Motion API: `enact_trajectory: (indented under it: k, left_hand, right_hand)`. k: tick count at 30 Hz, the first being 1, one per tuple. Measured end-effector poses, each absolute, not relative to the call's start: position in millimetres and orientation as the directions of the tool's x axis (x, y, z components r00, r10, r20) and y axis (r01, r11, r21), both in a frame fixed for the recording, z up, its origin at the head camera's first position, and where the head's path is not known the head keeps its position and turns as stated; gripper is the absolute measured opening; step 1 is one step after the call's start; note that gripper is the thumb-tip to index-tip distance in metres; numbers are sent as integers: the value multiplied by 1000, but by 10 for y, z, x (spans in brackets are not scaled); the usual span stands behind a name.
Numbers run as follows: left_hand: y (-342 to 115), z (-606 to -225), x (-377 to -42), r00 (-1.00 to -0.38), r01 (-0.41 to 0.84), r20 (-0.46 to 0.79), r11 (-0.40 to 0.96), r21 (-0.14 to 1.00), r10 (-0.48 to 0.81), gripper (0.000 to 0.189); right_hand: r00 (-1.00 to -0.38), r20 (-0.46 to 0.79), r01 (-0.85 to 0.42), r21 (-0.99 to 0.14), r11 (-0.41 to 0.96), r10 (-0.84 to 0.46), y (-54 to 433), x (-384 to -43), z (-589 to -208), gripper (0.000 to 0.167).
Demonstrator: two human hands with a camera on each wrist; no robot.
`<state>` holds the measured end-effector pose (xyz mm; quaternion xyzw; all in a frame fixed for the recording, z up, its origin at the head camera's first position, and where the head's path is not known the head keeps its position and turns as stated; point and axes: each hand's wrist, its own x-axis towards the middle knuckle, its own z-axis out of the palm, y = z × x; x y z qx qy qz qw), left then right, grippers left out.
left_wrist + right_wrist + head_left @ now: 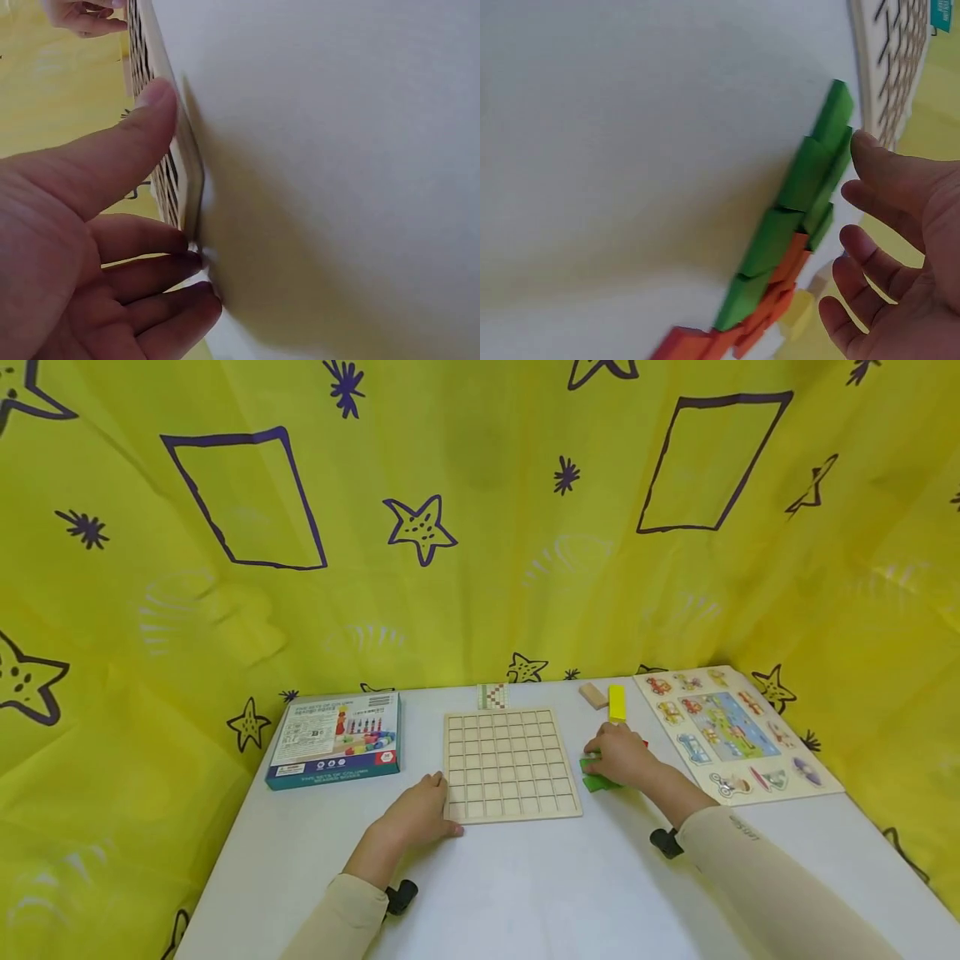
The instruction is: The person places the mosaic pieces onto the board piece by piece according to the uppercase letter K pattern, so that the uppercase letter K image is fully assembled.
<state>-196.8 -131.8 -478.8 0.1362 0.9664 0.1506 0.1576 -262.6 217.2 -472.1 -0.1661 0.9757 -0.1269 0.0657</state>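
Note:
A wooden grid board [513, 766] with square cells lies flat on the white table. At its near left corner my left hand [415, 814] holds the board, the thumb [142, 124] along the front edge and the bent fingers [154, 277] by the corner. Right of the board, my right hand [624, 757] is over a group of small blocks, hiding part of them in the head view. Green blocks [771, 236] and red-orange blocks [686, 345] lie close together in the right wrist view. Beside them, the right fingers [870, 259] are spread and loosely bent, holding nothing.
Behind the blocks lie a yellow block [617, 702] and a plain wooden block [593, 696]. A picture puzzle board [738, 735] is at the right, a boxed set [335, 741] at the left. A small patterned card [492, 696] lies behind the grid. Yellow cloth [480, 593] hangs around the table.

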Motion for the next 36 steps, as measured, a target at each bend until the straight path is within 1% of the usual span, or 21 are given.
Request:
enact_trajectory:
  k: [5,8,11,15,17,21,25,30,36]
  left_hand:
    - [-1291,-4818,-1954,-923,247,-217,923,297,317,86]
    - [-1278,-4841,-1941,-926,252,-207,924,286,316,85]
    - [-1269,-4854,-1921,-927,248,-207,927,283,311,86]
    - [-1265,-4858,-1906,-929,249,-207,932,262,307,86]
    - [-1265,-4841,-1905,-930,250,-204,934,254,305,86]
    - [-1266,-4804,-1904,-929,252,-207,934,254,307,86]
    - [-1275,-4797,-1907,-930,247,-208,933,260,304,85]
    - [-1285,-4828,-1918,-930,247,-205,933,262,304,86]
    - [-1271,-4798,-1903,-933,233,-214,938,257,290,87]
  right_hand:
    - [-943,-90,-271,-353,896,-321,2210,-2640,-4823,24]
    - [-945,-70,-271,-377,886,-319,2210,-2649,-4852,18]
    - [-943,-61,-276,-402,873,-326,2203,-2658,-4866,18]
    - [-944,-75,-258,-444,858,-322,2175,-2663,-4861,22]
    - [-941,-82,-255,-468,846,-329,2165,-2665,-4841,20]
    - [-936,-72,-260,-522,812,-345,2146,-2703,-4732,12]
    - [-934,-52,-263,-568,780,-352,2087,-2818,-4548,5]
    - [-932,-44,-264,-599,756,-361,1941,-2994,-4333,5]
    - [-921,-32,-296,-594,748,-389,1692,-3135,-4209,5]
